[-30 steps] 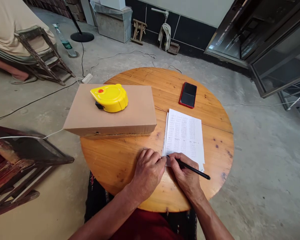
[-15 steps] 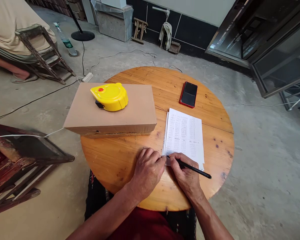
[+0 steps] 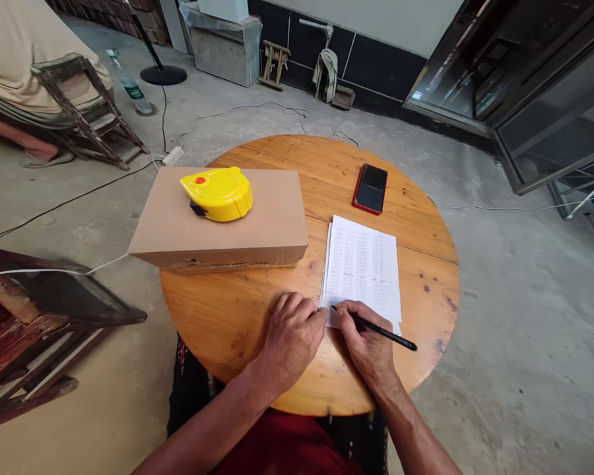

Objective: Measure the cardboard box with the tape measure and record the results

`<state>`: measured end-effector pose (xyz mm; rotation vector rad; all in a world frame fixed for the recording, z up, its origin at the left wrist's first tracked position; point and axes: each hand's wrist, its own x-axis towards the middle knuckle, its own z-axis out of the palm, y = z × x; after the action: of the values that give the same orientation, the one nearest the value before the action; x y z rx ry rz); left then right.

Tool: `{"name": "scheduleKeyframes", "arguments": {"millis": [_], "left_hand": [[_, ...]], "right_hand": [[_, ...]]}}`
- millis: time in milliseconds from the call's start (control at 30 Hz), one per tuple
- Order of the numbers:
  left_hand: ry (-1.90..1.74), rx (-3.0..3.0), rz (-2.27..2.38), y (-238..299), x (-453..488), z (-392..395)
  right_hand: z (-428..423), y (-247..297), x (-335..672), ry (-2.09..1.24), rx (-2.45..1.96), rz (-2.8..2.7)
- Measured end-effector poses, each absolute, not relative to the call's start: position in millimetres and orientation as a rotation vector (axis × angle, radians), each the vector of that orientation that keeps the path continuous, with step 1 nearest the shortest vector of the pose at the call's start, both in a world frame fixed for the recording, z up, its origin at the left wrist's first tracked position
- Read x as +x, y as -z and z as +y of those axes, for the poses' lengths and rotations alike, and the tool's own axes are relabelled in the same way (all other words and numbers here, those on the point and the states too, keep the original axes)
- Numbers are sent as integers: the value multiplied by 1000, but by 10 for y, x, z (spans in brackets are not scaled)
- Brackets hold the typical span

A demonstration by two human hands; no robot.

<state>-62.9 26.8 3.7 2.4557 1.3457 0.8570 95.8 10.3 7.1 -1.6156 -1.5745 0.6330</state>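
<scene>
A small stack of white paper (image 3: 363, 257), filled with columns of handwriting, lies on the round wooden table (image 3: 416, 284). My right hand (image 3: 369, 340) grips a black pen (image 3: 389, 334), its tip on the lower left part of the top sheet. Curled on the tabletop, my left hand (image 3: 294, 336) has its thumb against the paper's lower left corner. What lies under its folded fingers is hidden. Beyond it stands a closed brown cardboard box (image 3: 272, 218), with a yellow tape measure (image 3: 220, 194) resting on top.
A phone in a red case (image 3: 370, 189) lies behind the paper. Wooden chairs stand at left, one (image 3: 44, 316) close to the table. A water bottle (image 3: 131, 86), a power strip (image 3: 173, 156) and cables are on the floor. Part of a person's leg (image 3: 24, 138) shows at far left.
The pen tip has shifted slightly to the right over the paper. My left hand keeps its place at the corner. The whole view has moved a little.
</scene>
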Motion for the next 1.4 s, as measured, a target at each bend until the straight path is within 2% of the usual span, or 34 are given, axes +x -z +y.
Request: {"name": "scheduleKeyframes", "arguments": {"millis": [1133, 1400], "left_hand": [[-839, 2470, 1351, -44, -634, 273], [-821, 2467, 1357, -54, -631, 273]], "right_hand": [[119, -83, 961, -597, -1593, -1655], [85, -56, 993, -623, -1604, -1479]]}}
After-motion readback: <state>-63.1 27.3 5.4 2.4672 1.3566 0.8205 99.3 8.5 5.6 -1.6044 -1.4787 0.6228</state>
